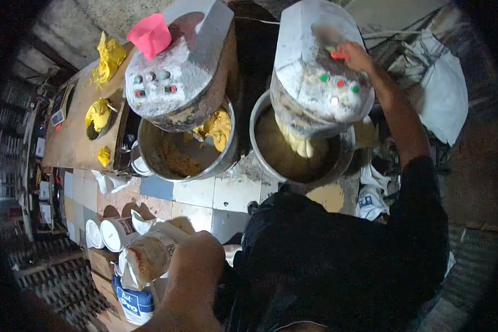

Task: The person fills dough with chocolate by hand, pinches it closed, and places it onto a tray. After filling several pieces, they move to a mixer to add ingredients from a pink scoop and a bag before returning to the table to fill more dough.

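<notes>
My right hand [357,58] reaches over the top of the right mixer [301,69], its fingers closed round a small red object [339,55]; the rest of that object is too blurred to name. Green and red buttons sit on the mixer head just below the hand. Under this head, pale dough [300,145] hangs into a steel bowl [257,149]. On the left, a bare bent arm [191,271] shows at the bottom of the view, but no left hand can be made out.
A second mixer [174,77] carries a pink plastic jug [151,36]; orange-yellow dough [218,130] lies in its bowl [185,178]. Yellow lumps [98,115] rest on a wooden table [74,130]. White buckets [116,234] and sacks [157,249] stand lower left. A white bag [442,94] hangs right.
</notes>
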